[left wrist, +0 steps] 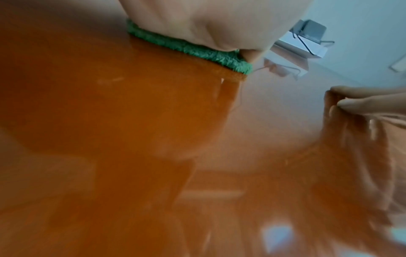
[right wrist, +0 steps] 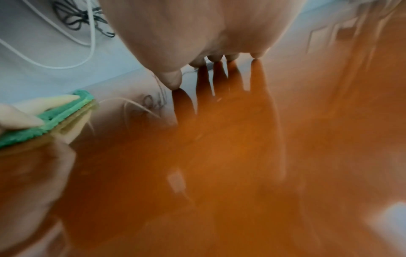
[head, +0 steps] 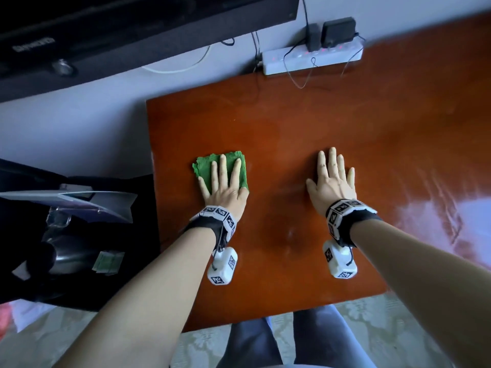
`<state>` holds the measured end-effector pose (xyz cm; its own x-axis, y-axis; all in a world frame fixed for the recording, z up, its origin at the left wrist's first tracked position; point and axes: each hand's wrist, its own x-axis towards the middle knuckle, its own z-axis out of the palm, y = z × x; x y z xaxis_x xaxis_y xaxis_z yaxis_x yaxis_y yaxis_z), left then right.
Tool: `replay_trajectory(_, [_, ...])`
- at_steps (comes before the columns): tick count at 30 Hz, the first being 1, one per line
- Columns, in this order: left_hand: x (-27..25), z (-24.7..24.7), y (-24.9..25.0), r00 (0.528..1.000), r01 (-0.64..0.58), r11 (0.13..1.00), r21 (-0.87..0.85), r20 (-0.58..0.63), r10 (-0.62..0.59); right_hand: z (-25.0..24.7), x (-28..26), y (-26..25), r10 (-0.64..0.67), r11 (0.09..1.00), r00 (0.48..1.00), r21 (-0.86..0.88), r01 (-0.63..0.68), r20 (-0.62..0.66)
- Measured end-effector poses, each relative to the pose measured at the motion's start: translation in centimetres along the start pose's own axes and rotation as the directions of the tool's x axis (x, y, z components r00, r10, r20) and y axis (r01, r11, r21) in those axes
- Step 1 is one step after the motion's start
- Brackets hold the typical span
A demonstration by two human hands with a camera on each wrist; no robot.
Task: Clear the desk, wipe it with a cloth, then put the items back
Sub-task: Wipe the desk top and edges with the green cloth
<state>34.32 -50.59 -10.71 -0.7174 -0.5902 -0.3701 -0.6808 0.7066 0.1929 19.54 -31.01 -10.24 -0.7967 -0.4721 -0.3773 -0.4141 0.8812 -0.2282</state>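
Observation:
A folded green cloth [head: 204,166] lies on the glossy red-brown desk [head: 279,134] near its left edge. My left hand [head: 225,181] presses flat on the cloth with straight, spread fingers. The left wrist view shows the cloth [left wrist: 189,47] as a green rim under my palm. My right hand [head: 332,179] lies flat on the bare wood to the right, fingers straight and spread, holding nothing. From the right wrist, my right hand's fingertips [right wrist: 231,57] touch the desk, and the cloth [right wrist: 54,116] sits at the far left under the other hand's fingers.
A white power strip [head: 310,58] with black plugs and thin cables sits at the desk's back edge. A dark monitor [head: 106,35] hangs at the upper left. Left of the desk, a dark surface holds a laptop [head: 69,200] and other items. My legs show below the front edge.

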Motion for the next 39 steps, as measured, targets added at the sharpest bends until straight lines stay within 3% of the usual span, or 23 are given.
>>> replay_trajectory(5, [6.2,-1.6,5.6,0.997,-0.079,0.997,0.008,-0.012,0.079,-3.2,4.5,4.3,0.028,0.999,0.999,-0.018,-0.028,-0.015])
replay_trajectory(11, [13.1,-3.5,12.6,0.985,-0.174,0.985,-0.005,0.015,0.174,-4.9,7.3,6.6,-0.066,0.997,0.998,-0.041,0.066,0.001])
replay_trajectory(16, [14.2,-3.9,16.7,0.905,-0.421,0.905,0.059,0.083,0.416,-6.0,8.0,5.9,-0.086,0.996,0.996,0.002,0.086,0.009])
replay_trajectory(18, [13.4,-3.7,16.9,0.891,-0.453,0.89,0.057,0.069,0.449,-6.8,8.5,4.8,-0.182,0.983,0.983,-0.002,0.182,-0.034])
replay_trajectory(21, [11.5,-2.9,14.6,0.939,-0.338,0.941,-0.032,-0.072,0.335,-7.6,9.7,2.5,-0.434,0.899,0.9,-0.084,0.429,-0.046])
replay_trajectory(24, [9.7,-2.8,9.3,0.974,-0.05,0.993,-0.106,-0.224,0.025,-7.2,12.0,-0.9,-0.579,0.8,0.814,-0.163,0.577,0.045])
replay_trajectory(26, [8.8,-3.0,5.1,0.959,0.149,0.983,-0.109,-0.225,-0.17,-6.5,13.8,-2.5,-0.572,0.79,0.812,-0.191,0.583,0.114])
replay_trajectory(28, [7.6,-3.0,1.4,0.941,0.285,0.954,-0.093,-0.161,-0.297,-5.9,15.2,-2.7,-0.522,0.816,0.843,-0.215,0.537,0.127])
replay_trajectory(30, [6.1,-2.7,-1.1,0.936,0.328,0.941,-0.083,-0.105,-0.336,-5.6,15.8,-1.9,-0.48,0.842,0.872,-0.232,0.488,0.092])
replay_trajectory(35, [4.2,-1.7,-2.4,0.955,0.257,0.962,-0.096,-0.13,-0.268,-5.3,14.5,-0.8,-0.222,0.97,0.973,-0.117,0.214,-0.056])
replay_trajectory(39, [3.8,-2.2,-3.4,0.966,0.198,0.969,-0.146,-0.141,-0.218,-4.6,13.6,-4.1,-0.017,0.999,0.999,-0.039,0.015,-0.04])
